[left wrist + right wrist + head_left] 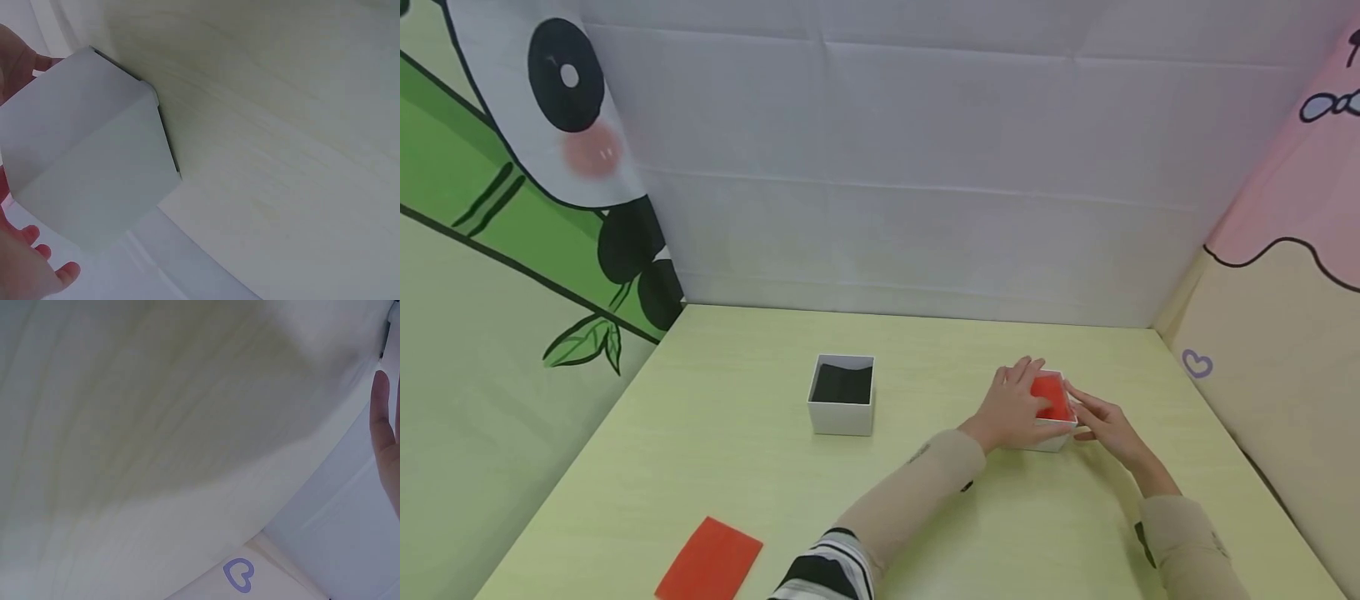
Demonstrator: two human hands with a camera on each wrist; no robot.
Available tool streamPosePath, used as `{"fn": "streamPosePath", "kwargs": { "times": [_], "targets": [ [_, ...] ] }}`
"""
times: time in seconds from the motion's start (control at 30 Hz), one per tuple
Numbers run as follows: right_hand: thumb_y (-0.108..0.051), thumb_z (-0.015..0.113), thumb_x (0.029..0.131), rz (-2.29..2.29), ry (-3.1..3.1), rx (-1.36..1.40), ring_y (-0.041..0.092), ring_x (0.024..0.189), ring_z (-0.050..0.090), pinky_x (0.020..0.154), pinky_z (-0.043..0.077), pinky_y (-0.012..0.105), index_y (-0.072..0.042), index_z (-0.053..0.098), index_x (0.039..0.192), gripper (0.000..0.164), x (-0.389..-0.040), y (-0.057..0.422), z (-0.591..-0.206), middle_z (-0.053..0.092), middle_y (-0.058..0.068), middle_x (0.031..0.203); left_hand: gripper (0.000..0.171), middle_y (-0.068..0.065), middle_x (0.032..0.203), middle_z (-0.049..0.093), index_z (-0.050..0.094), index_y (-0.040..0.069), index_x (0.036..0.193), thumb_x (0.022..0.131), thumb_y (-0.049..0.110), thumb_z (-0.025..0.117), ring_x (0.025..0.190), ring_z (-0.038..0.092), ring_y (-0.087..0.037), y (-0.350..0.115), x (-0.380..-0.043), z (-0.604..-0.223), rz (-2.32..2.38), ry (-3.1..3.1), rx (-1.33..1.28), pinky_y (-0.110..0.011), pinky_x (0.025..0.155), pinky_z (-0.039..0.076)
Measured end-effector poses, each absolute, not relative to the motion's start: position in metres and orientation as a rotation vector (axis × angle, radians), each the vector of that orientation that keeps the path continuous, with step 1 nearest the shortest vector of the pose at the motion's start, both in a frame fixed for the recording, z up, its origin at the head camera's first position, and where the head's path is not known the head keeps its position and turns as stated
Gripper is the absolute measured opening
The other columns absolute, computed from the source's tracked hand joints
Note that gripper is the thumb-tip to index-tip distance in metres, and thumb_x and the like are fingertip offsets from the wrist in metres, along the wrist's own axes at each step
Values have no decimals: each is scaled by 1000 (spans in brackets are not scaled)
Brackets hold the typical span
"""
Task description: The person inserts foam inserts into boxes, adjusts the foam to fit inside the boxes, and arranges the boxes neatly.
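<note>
Both hands are at a small white open-topped box (1052, 442) on the right side of the table, with a red sheet (1051, 396) showing inside it. My left hand (1017, 404) lies over the box's left side, its thumb at the red sheet and its fingers reaching past the back left. In the left wrist view those fingers (44, 250) extend beyond the white wall without wrapping it. At the right side, my right hand (1105, 425) has its fairly straight fingertips right at the box's wall. The right wrist view catches only part of this hand (389, 450).
A second white box (841, 419), holding a black sheet (842, 383), stands left of the hands. Near the front left lies another red sheet (709, 560). A pale backdrop (910, 183) closes the table's far edge, with printed panels on both sides.
</note>
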State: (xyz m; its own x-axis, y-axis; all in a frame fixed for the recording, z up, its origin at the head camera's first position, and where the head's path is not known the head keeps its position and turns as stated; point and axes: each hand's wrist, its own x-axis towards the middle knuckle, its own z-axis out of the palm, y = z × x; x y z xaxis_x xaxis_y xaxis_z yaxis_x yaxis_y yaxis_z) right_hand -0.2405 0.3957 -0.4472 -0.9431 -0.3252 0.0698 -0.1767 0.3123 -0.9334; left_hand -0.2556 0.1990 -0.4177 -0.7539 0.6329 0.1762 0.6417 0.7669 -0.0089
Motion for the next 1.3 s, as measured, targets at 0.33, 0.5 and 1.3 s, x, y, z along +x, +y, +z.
{"fn": "streamPosePath", "kwargs": {
  "times": [0.33, 0.5, 1.3],
  "targets": [
    [-14, 42, 96, -1735, 2415, -505, 2, 87, 57, 69, 49, 42, 2, 30, 134, 43, -240, 396, -448, 51, -14, 115, 64, -1, 148, 8, 49, 40, 126, 78, 74, 25, 133, -7, -22, 209, -265, -418, -4, -2925, -914, -48, 103, 7],
    [-14, 41, 96, -1726, 2434, -503, 5, 82, 58, 68, 50, 38, 3, 29, 133, 43, -241, 395, -447, 50, 22, 119, 64, 0, 148, 8, 56, 39, 119, 76, 75, 26, 133, -10, -21, 211, -263, -418, -44, -2969, -911, -49, 103, 3],
    [-13, 43, 95, -1799, 2375, -485, 6, 79, 59, 68, 50, 38, -6, 35, 134, 41, -241, 397, -448, 56, -20, 103, 74, -3, 148, 11, 53, 39, 123, 70, 82, 25, 134, -3, -24, 202, -277, -416, -94, -3068, -704, -52, 102, 5]
  ]
}}
